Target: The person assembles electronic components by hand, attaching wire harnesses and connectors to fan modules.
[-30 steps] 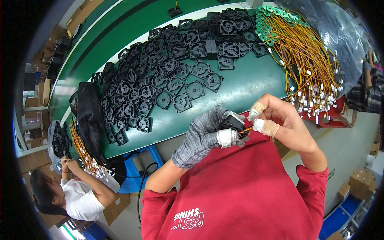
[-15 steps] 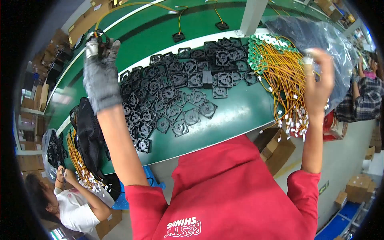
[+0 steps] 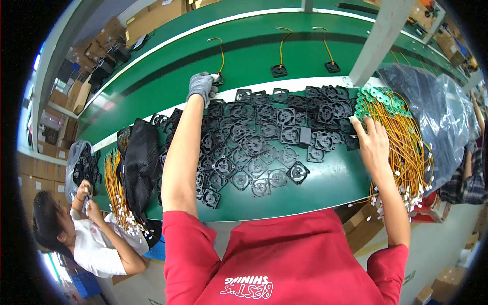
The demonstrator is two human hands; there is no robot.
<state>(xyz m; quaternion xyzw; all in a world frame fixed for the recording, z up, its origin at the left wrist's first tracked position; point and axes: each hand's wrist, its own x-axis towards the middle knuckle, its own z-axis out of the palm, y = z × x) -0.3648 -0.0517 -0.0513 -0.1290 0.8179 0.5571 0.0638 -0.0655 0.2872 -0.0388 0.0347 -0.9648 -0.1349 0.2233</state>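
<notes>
My left hand (image 3: pixel 202 87), in a grey glove, reaches to the far side of the table. Its fingertips close on the edge of a small black fan frame (image 3: pixel 219 80) on the green belt, whose orange wire stretches away from me. My right hand (image 3: pixel 375 147) is bare apart from a white cover on a fingertip. Its fingers are spread at the near left edge of a pile of green ring-shaped circuit boards (image 3: pixel 378 96) with orange wires (image 3: pixel 406 152). Black fan frames (image 3: pixel 254 145) cover the table between my hands.
Two wired fan frames (image 3: pixel 279 70) (image 3: pixel 332 66) lie farther along the belt (image 3: pixel 178 56). A metal post (image 3: pixel 381 43) stands at the table's far edge. Clear plastic bagging (image 3: pixel 432 101) lies right, a black mesh bag (image 3: pixel 141 162) left. A co-worker (image 3: pixel 96 239) sits at the left.
My left hand has moved right in the view, and its fan frame now rests on the belt. My right hand has come down to the left edge of the wired boards. The view has shifted.
</notes>
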